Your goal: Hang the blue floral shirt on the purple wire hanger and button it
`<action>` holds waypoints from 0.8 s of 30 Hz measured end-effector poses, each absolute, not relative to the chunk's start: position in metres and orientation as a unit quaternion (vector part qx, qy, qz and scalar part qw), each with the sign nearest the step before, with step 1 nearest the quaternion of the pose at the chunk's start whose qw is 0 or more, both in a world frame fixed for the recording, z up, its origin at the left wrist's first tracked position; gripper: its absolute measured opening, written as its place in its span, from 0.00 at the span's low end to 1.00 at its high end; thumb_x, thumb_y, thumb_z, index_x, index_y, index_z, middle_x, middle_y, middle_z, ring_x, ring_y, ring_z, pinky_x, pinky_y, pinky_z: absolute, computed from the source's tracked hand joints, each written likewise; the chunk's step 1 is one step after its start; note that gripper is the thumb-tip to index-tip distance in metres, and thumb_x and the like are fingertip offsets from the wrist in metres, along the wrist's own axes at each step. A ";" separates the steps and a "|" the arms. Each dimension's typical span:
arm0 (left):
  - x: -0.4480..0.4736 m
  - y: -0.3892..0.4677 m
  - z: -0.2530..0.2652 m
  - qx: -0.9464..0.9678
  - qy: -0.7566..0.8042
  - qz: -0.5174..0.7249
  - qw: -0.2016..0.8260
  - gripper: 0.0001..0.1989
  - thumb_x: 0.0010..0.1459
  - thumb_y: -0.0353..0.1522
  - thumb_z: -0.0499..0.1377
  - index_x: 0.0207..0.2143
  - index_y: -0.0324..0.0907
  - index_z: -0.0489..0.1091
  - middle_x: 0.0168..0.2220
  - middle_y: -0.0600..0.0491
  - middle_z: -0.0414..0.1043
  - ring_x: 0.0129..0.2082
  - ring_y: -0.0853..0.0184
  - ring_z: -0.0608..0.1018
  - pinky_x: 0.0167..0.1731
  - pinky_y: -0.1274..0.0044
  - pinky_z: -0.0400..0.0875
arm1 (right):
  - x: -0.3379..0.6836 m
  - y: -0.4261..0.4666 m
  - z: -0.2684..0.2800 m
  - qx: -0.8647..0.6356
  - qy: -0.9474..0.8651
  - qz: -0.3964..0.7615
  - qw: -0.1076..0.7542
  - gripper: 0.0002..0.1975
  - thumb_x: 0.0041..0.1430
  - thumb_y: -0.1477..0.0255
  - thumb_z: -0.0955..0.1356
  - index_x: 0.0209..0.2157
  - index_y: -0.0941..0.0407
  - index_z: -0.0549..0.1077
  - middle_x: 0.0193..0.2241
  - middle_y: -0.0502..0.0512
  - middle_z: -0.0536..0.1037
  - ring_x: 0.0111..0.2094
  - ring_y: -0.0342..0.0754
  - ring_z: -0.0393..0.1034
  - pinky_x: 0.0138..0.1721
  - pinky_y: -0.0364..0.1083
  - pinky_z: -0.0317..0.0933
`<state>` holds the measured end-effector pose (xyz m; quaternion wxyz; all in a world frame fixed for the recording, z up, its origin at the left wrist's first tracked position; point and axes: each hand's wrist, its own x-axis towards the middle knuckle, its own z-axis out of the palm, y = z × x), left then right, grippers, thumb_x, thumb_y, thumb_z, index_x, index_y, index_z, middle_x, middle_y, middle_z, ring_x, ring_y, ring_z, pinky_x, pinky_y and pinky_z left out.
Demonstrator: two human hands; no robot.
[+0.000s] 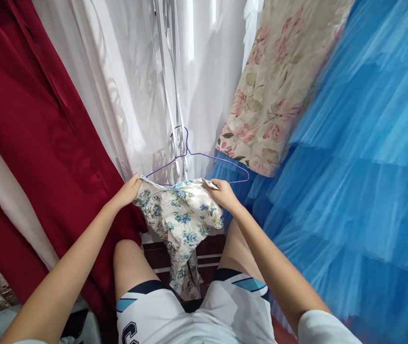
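Note:
A white garment with blue flowers (pixel 186 222) hangs down between my knees, stretched out by its upper edge. My left hand (pixel 129 190) is closed on its left corner, and my right hand (pixel 221 193) grips the right side of that edge. Just behind the cloth hangs a purple wire hanger (pixel 211 155), its hook up among white ribbons (pixel 170 95). The hanger's lower bar is partly covered by the garment; I cannot tell whether the two are joined.
White curtains (pixel 204 62) hang ahead, with dark red cloth (pixel 60 134) on the left. At the right are a cream floral cloth (pixel 261 105) and a layered blue tulle skirt (pixel 361 172). My legs in white shorts (pixel 161 310) are below.

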<state>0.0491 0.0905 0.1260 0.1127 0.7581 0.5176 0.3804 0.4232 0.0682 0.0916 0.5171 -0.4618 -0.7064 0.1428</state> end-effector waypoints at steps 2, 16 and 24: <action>0.053 0.095 0.118 0.755 0.531 0.368 0.117 0.17 0.63 0.44 0.47 0.38 0.43 0.68 0.29 0.55 0.69 0.31 0.63 0.72 0.35 0.74 0.66 | 0.426 0.066 0.088 -0.454 -0.696 0.152 0.535 0.20 0.56 0.58 0.67 0.20 0.59 0.72 0.17 0.50 0.69 0.23 0.43 0.58 0.24 0.42 0.47; 0.103 0.075 0.143 0.777 0.448 0.442 -0.023 0.13 0.64 0.38 0.49 0.46 0.44 0.65 0.41 0.51 0.72 0.41 0.63 0.74 0.42 0.75 0.64 | 0.416 0.036 0.083 -0.404 -0.690 0.265 0.539 0.20 0.55 0.57 0.68 0.21 0.58 0.70 0.18 0.48 0.65 0.21 0.41 0.54 0.23 0.41 0.46; 0.107 0.052 0.144 0.765 0.438 0.457 -0.122 0.12 0.64 0.37 0.50 0.35 0.43 0.70 0.29 0.52 0.71 0.30 0.65 0.73 0.35 0.76 0.63 | 0.447 0.015 0.081 -0.401 -0.581 0.163 0.689 0.44 0.47 0.65 0.74 0.65 0.54 0.57 0.19 0.43 0.69 0.22 0.45 0.61 0.28 0.43 0.57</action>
